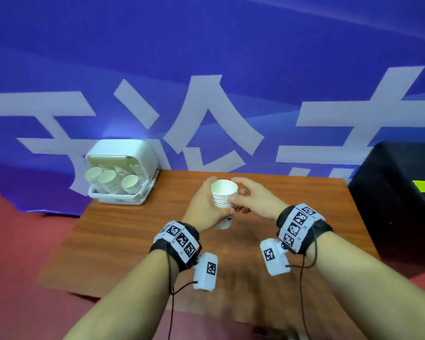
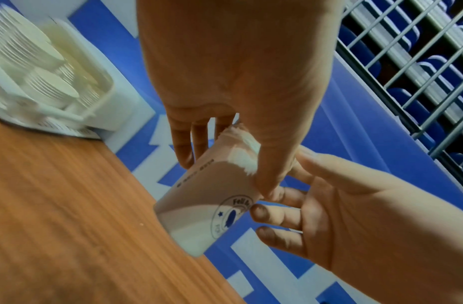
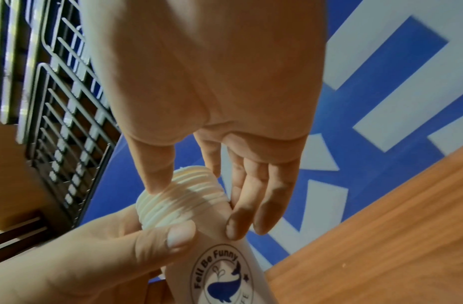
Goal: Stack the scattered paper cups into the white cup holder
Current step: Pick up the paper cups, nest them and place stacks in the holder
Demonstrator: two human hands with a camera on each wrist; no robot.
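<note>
Head view: nested white cups (image 1: 223,194) (whale-printed)

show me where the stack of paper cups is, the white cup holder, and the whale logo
stack of paper cups (image 1: 223,195), head view, on the ribbed rims near the top.
white cup holder (image 1: 142,153), head view, on its back wall.
whale logo (image 3: 222,288), right wrist view, on the blue whale.

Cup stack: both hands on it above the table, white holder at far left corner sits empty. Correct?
Not quite. The holder is not empty: the head view shows several stacks of paper cups already standing in it. The rest holds: the left hand and right hand both grip the cup stack above the table, and the holder sits at the far left corner.
</note>
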